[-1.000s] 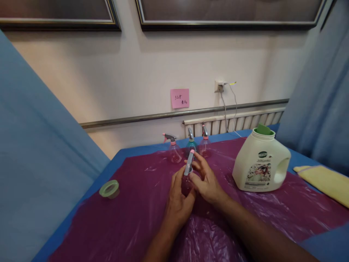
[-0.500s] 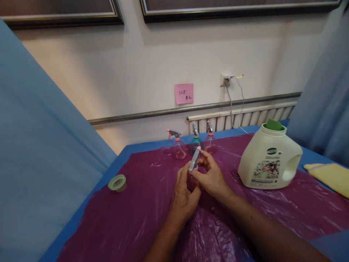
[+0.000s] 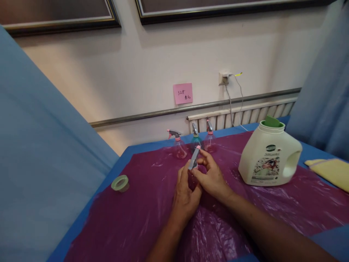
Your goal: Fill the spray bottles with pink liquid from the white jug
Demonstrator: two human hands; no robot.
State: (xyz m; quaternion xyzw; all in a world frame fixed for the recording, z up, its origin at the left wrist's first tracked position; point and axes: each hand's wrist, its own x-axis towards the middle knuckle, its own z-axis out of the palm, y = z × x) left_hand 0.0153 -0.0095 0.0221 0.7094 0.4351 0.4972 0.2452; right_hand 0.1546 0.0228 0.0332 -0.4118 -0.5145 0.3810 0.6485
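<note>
A clear spray bottle (image 3: 194,160) with a grey and pink trigger head stands between my hands, its lower part mostly covered by my fingers. My left hand (image 3: 185,191) is wrapped around the bottle's body. Up at the pink collar, the fingers of my right hand (image 3: 214,178) close around the spray head. Just behind them stand three more spray bottles: a clear one with a pink collar (image 3: 180,148), a teal one (image 3: 196,140) and another clear pink-collared one (image 3: 210,141).
To the right stands a large cream jug (image 3: 268,156) with a green piece in its mouth. A yellow cloth (image 3: 331,173) lies at the far right. On the left, a pale green cap (image 3: 120,183) rests on the purple plastic sheet (image 3: 136,222). Blue curtains hang on both sides.
The view has shifted slightly. Both hands keep their hold on the spray bottle, with the right fingers still at its collar; little else differs.
</note>
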